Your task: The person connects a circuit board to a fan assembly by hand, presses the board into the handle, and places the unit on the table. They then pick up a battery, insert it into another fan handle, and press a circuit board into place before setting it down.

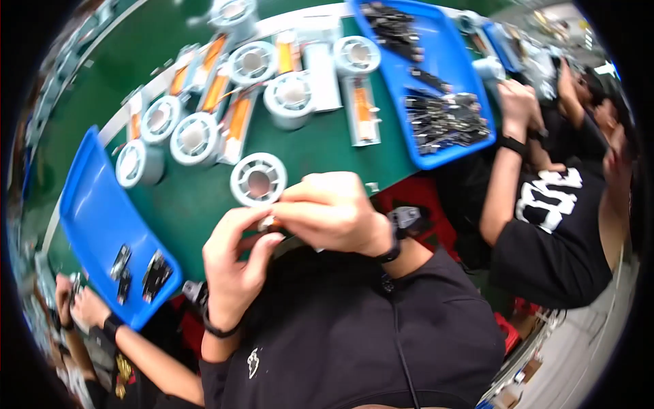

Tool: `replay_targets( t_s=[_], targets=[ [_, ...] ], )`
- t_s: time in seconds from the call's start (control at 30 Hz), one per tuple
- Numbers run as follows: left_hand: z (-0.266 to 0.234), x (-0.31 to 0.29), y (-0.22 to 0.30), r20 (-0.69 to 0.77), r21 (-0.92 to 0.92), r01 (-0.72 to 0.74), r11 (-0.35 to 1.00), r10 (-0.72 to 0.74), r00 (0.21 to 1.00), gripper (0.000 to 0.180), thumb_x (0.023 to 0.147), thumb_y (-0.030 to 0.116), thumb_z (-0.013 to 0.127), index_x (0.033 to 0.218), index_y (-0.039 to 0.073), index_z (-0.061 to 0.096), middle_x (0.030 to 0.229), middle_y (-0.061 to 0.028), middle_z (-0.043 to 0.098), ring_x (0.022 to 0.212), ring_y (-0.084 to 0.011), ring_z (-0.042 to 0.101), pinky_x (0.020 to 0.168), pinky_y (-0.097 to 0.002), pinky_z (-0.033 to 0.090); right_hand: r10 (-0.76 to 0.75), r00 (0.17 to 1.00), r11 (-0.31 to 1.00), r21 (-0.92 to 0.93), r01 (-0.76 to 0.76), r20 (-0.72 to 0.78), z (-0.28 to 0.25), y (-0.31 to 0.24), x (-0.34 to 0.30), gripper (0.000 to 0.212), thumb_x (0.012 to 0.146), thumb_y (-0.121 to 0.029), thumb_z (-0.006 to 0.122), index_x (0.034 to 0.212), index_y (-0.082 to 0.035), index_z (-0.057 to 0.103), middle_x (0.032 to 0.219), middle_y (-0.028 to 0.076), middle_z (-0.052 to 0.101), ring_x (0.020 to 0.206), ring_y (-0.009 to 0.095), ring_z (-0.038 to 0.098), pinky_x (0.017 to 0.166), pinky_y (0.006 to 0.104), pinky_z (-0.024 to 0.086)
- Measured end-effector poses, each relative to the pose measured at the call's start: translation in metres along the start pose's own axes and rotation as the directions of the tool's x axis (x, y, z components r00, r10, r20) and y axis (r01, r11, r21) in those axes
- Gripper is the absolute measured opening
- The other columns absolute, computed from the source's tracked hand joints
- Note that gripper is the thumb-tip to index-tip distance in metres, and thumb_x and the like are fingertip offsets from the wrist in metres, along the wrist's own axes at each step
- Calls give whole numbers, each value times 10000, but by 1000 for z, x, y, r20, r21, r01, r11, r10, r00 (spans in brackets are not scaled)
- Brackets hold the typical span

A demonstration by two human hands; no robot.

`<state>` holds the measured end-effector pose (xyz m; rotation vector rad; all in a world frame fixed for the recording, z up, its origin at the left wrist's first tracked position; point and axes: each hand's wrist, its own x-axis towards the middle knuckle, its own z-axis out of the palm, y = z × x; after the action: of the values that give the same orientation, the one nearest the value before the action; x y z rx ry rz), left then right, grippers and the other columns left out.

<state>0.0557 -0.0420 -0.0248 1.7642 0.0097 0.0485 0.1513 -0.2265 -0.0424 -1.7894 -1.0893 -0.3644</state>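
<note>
A light-blue housing with a round ring head point(258, 179) is just beyond my fingers, low over the green table. Its lower part runs in between my hands, where a small orange and white patch shows. My left hand point(235, 262) curls thumb and fingers around that lower part. From the right, my right hand point(334, 213) closes in a pinch over the same spot, fingertips meeting those of the left. What the right fingertips pinch is hidden. Beyond lie several similar ring-headed housings point(196, 138), some with orange strips point(238, 119) in their open handles.
A blue tray point(102, 198) with a few black parts point(157, 275) stands at the left. Another blue tray point(439, 41) at the right holds many black parts point(446, 123). Co-workers sit close on both sides, one person's hand point(518, 105) at the right, another's point(90, 307) at the lower left.
</note>
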Motion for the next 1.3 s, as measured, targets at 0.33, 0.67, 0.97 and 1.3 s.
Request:
replay_targets(
  t_s=[0.33, 0.67, 0.97, 1.3],
  targets=[
    [-14, -5, -10, 55, -1, -75, 997, 75, 996, 344, 887, -70, 730, 1216, -83, 631, 1200, -155, 609, 1020, -208, 686, 793, -279, 620, -12, 996, 998, -68, 17, 83, -1, -7, 2, 130, 830, -126, 742, 830, -65, 627, 835, 64, 664, 643, 241, 652, 558, 350, 518],
    [-8, 1, -14, 118, -158, 36, 987, -17, 993, 316, 896, -61, 730, 1190, -102, 621, 1224, -162, 592, 988, -205, 705, 796, -272, 617, 27, 997, 999, 27, -28, 67, -6, 4, 4, 191, 795, -123, 782, 830, -78, 599, 759, 61, 620, 634, 251, 635, 550, 362, 495],
    [-16, -5, 2, 129, 17, 27, 1000, -28, 991, 255, 936, -80, 662, 1185, -82, 604, 1144, -100, 612, 962, -147, 661, 817, -267, 576, 19, 999, 999, -33, -17, 40, 5, -6, 4, 211, 758, -175, 784, 802, -84, 599, 740, 61, 619, 663, 260, 658, 591, 379, 516],
    [-3, 5, 33, 191, -75, 170, 982, -153, 969, 412, 895, -62, 695, 1292, 30, 635, 1094, -116, 713, 924, -176, 704, 785, -280, 574, 354, 801, 921, -32, -388, 483, -44, -32, -1, 212, 819, -134, 816, 912, -25, 659, 815, 124, 661, 659, 342, 643, 622, 402, 518]
  ],
)
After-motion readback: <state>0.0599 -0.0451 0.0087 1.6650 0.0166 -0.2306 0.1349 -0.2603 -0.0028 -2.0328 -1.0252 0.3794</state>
